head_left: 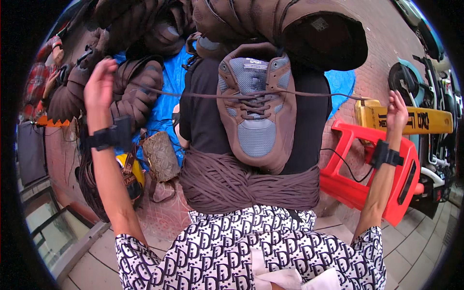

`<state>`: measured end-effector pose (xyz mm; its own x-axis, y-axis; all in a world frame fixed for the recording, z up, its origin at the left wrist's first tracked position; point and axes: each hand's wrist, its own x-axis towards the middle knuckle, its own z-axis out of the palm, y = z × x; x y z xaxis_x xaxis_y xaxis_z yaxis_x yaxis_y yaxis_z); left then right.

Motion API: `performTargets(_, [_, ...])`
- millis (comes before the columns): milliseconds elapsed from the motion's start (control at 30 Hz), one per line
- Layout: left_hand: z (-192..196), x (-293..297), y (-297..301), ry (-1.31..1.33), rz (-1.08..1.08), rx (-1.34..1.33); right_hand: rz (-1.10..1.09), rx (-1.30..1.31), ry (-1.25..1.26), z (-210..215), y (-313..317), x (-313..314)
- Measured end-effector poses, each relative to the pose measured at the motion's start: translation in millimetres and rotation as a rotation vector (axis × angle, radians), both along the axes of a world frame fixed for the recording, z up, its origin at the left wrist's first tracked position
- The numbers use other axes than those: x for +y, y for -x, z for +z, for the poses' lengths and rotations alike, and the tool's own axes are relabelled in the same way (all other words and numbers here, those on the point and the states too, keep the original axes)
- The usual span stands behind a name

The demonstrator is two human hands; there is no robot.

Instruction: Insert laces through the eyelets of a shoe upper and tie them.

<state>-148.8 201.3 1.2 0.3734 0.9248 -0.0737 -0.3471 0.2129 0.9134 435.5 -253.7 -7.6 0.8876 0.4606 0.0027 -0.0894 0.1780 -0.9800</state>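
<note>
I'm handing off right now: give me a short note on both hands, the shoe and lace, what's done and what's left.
Left hand: raised wide, pinching one end of the brown lace, pulled taut.
Right hand: raised wide, gripping the other end.
Brown sneaker: toe toward the person, resting on a bundle of brown laces on the lap.
Done: lace crosses the lower eyelets.
Left: upper eyelets appear unlaced; no knot.
</note>
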Motion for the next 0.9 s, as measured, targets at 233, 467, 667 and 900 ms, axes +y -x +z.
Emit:
performTargets(233, [-3.8,-173.6,-133.1,-0.5,-0.195,0.509,0.779,-0.302,0.29,42.4,213.8,137.6])
performTargets(467, [0.2,-202.1,-147.3,-0.74,-0.179,0.717,0.919,-0.346,0.422,42.5,282.4,190.2])
performTargets(667, [-14.7,-204.8,-144.9,-0.995,-0.104,0.727,0.913,-0.128,0.41,36.1,276.6,181.8])
performTargets(900, [-14.9,-211.5,-152.0,-1.284,-0.046,0.886,0.928,-0.018,0.322,27.9,275.9,178.0])
